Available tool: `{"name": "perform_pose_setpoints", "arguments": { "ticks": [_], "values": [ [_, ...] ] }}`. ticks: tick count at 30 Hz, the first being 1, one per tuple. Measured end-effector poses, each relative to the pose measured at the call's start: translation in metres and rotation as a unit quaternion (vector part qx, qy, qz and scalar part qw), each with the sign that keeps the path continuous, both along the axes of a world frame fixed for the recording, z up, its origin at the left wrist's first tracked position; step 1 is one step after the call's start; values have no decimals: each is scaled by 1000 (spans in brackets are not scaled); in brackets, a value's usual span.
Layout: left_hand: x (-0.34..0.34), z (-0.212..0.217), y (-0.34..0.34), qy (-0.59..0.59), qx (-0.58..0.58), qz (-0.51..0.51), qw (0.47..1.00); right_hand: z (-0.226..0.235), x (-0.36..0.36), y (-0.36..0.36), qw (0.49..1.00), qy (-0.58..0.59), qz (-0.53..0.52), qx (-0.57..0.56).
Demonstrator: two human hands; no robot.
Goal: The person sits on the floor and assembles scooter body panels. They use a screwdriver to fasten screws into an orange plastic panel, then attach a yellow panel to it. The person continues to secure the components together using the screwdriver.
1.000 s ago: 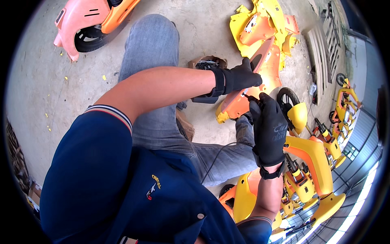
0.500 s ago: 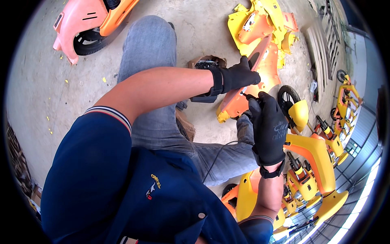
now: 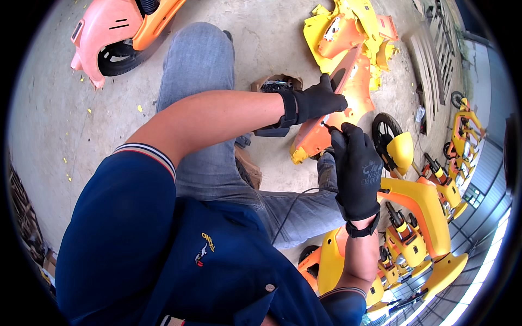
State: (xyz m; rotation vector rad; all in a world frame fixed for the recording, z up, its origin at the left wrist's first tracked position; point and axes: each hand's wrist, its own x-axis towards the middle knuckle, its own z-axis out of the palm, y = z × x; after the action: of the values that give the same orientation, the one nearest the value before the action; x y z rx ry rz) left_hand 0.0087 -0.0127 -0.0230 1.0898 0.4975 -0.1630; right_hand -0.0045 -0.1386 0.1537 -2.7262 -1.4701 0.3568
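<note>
An orange plastic body panel (image 3: pixel 358 89) with yellow edges stands tilted in front of me, above the floor. My left hand (image 3: pixel 322 103), in a black glove, is closed over its near edge, with the thumb raised. Just below, my right hand (image 3: pixel 356 168), also gloved in black, wraps round a slim black screwdriver-like tool (image 3: pixel 329 127). The thin tip of this tool meets the panel near its edge; the rest is hidden in the glove. From behind my right hand a thin black cord (image 3: pixel 293 204) hangs down across my leg.
An open cardboard box (image 3: pixel 278 83) of small dark parts sits beyond my left wrist. Yellow and orange panels (image 3: pixel 359 27) are piled farther off. Yellow scooters (image 3: pixel 405 239) line the right side; a pink-orange scooter body (image 3: pixel 111 32) stands far left. Wooden slats (image 3: pixel 427 70) lie at right.
My right hand has shifted very slightly with the tool, whose tip stays at the panel's edge. My left hand keeps its grip, and the panel has barely moved.
</note>
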Motion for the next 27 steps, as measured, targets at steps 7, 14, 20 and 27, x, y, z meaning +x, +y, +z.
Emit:
{"name": "perform_pose_setpoints", "arguments": {
  "ticks": [7, 14, 20, 27],
  "values": [
    [1, -3, 0, -8, 4, 9, 1000, 5, -1, 0, 994, 73, 33, 77],
    [-2, 4, 1, -4, 16, -2, 1000, 1, 2, -4, 999, 17, 4, 36],
    [-1, -1, 1, -10, 9, 13, 1000, 4, 1, 1, 994, 62, 18, 88],
    [-5, 7, 3, -5, 0, 1, 1000, 0, 5, -8, 999, 34, -4, 37]
  ]
}}
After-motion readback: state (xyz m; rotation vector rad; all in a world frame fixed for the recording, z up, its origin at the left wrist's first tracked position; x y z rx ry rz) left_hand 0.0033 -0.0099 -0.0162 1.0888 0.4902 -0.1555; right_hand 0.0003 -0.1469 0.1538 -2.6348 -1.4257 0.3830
